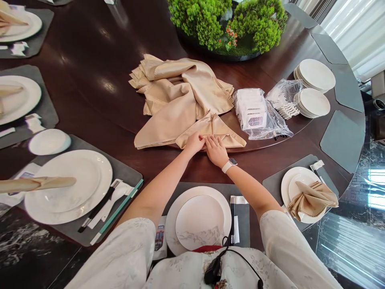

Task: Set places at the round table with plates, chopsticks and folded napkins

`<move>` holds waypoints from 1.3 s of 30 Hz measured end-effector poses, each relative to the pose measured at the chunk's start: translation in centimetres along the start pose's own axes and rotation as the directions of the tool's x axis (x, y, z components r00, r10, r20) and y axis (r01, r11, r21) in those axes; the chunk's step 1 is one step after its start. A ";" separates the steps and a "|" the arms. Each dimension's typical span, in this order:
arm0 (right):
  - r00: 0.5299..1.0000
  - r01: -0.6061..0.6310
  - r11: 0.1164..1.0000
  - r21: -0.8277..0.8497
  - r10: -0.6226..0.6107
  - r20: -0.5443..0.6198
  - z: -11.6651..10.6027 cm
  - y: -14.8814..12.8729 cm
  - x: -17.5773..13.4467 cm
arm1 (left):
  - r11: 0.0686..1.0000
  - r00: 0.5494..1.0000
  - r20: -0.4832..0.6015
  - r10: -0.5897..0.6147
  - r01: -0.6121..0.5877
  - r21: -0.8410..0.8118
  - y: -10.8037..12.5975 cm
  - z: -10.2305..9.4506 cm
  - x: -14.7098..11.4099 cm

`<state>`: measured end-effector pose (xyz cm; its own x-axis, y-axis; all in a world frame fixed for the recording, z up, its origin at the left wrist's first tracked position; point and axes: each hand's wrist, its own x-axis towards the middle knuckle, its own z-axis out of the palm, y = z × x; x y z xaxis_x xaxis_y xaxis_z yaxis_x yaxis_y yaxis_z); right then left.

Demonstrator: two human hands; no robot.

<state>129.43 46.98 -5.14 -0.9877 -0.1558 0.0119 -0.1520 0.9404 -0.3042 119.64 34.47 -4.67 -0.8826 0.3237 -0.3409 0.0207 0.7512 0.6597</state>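
Observation:
A beige cloth napkin [236, 139], partly folded into a triangle-like shape, lies near the edge of the raised dark tabletop. My left hand [195, 143] is closed on its near folded edge, fingertips pinched in. Right beside it, my right hand [215, 150] grips the same fold, its fingers bent over the top and its thumb hidden. The two hands nearly touch. Just behind them spreads a loose heap of beige napkins [183, 88]. Below my arms, a white plate [200, 220] stacked on a larger one sits on a grey placemat [245, 224].
A clear bag of white packets [252, 110] lies right of the napkins, beside a bag of small white pieces [284, 100] and stacked white plates [315, 75]. A green plant centrepiece [228, 28] stands behind. Place settings flank me, the right one with a fan-folded napkin [313, 198].

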 end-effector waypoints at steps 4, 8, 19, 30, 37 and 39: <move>0.999 -0.015 1.000 0.003 0.015 0.041 1.1 0.4 -0.5 | 0.899 0.942 0.057 0.330 -0.332 0.286 -1.9 -0.9 -2.2; 0.998 -0.052 0.999 0.010 0.051 0.040 1.3 0.3 -0.5 | 0.706 0.861 0.186 0.474 -0.497 0.504 -3.6 -2.2 -3.6; 0.980 -0.201 0.979 0.009 0.201 -0.004 0.2 -2.0 0.8 | 0.579 0.872 0.252 0.421 -0.472 0.665 -0.7 -4.9 -1.5; 0.911 -0.111 0.461 0.880 0.400 -0.095 -8.4 0.5 8.9 | 0.611 0.602 -0.263 0.754 -0.496 0.617 13.2 -13.8 -2.9; 0.861 -0.012 -0.173 0.985 0.499 0.098 -6.2 2.4 8.4 | 0.706 0.674 -0.316 0.668 -0.438 0.557 12.8 -14.0 -4.3; 0.811 -0.151 -0.255 0.955 0.520 0.267 -4.3 3.0 6.5 | 0.723 0.733 -0.246 0.634 -0.449 0.525 10.7 -12.4 -3.4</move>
<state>122.36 50.07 -1.87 -0.8708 0.2820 -0.4028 0.2222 -0.5049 -0.8341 117.05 34.30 11.87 -0.7495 0.5721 0.3331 0.6579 0.6997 0.2786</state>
